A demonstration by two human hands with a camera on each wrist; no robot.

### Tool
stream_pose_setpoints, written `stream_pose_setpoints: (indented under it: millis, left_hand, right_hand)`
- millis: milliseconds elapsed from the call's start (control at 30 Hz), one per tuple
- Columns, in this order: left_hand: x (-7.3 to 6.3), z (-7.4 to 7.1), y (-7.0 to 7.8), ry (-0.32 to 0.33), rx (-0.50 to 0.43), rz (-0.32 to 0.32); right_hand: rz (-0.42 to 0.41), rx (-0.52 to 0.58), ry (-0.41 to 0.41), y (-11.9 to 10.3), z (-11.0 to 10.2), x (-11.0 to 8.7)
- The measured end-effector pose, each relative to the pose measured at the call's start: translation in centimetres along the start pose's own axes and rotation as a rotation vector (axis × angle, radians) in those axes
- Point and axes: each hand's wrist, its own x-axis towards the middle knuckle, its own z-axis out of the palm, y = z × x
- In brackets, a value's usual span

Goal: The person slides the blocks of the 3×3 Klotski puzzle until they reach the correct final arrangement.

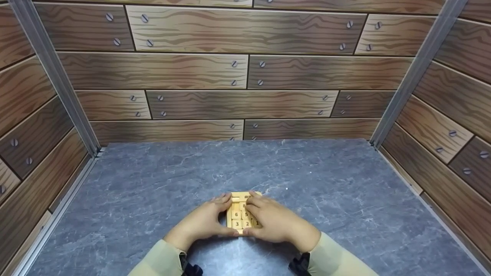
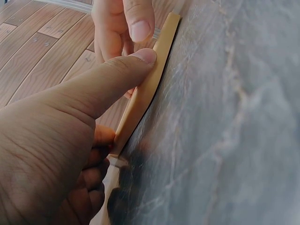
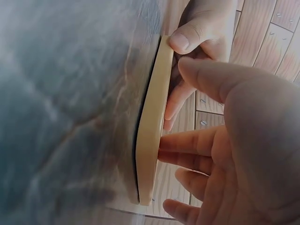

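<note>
A pale wooden number slide puzzle point(image 1: 236, 224) lies flat on the table in the head view. Its square tiles carry black numerals such as 6, 3 and 2. My left hand point(image 1: 207, 219) holds the frame, thumb against the near edge and fingers at the left side. The left wrist view shows the left thumb point(image 2: 124, 68) pressing that edge. My right hand point(image 1: 277, 217) arches over the right side, covering several tiles. In the right wrist view, the right fingers point(image 3: 187, 143) reach down to the puzzle's upper face, while the right thumb point(image 3: 201, 75) is raised beside the near edge.
The grey marbled table point(image 1: 161, 172) stretches out beyond and beside the hands. Wood-patterned walls point(image 1: 245, 73) close it in at the back and sides, with metal posts point(image 1: 414, 73) at the back corners. Dark wrist straps point(image 1: 301, 264) sit at both sleeves.
</note>
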Motion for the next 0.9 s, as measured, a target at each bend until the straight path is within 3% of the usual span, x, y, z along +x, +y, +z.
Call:
stream_pose_setpoints:
  millis: [633, 900]
  left_hand:
    - [-0.3, 0.1, -0.1, -0.004, 0.007, -0.015]
    - [-0.1, 0.0, 0.1, -0.021, 0.002, -0.028]
  right_hand:
    - [-0.067, 0.086, -0.103, 0.3, 0.1, -0.1]
    - [0.062, 0.021, -0.044, 1.0, -2.0, -1.0]
